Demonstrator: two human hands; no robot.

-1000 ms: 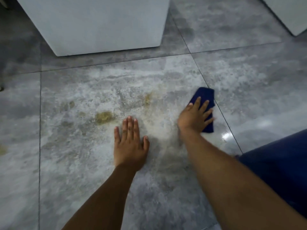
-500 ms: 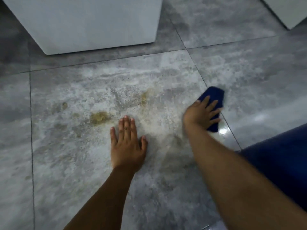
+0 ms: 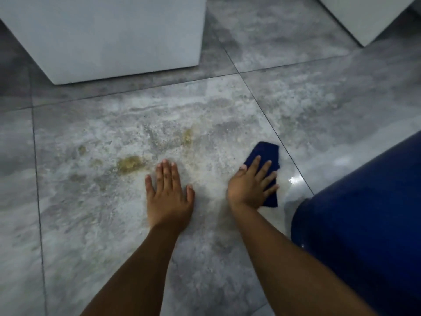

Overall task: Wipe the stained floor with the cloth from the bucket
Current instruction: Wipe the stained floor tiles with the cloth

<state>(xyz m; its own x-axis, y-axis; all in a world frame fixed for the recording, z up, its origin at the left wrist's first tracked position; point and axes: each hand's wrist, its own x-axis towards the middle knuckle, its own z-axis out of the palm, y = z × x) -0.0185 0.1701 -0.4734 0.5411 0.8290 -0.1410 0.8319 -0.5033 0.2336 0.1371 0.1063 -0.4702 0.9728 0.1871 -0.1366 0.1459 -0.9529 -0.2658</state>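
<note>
A folded dark blue cloth (image 3: pixel 265 153) lies flat on the grey tiled floor (image 3: pixel 95 220). My right hand (image 3: pixel 251 184) presses down on it with straight, spread fingers. My left hand (image 3: pixel 168 192) rests flat on the floor, palm down, to the left of the cloth. A yellowish-brown stain (image 3: pixel 130 163) sits just left of my left fingertips, with smaller specks (image 3: pixel 188 135) further back. The tile around both hands looks wet and pale. A blue bucket (image 3: pixel 362 222) stands at the right, its wall close to my right forearm.
A large white block (image 3: pixel 109 35) stands on the floor at the back left. Another white corner (image 3: pixel 369 17) shows at the top right. Dark grout lines cross the tiles.
My right hand slid the cloth right and then back toward me and slightly left. The left hand stayed planted on the floor. The view shifted, so more of the bucket shows.
</note>
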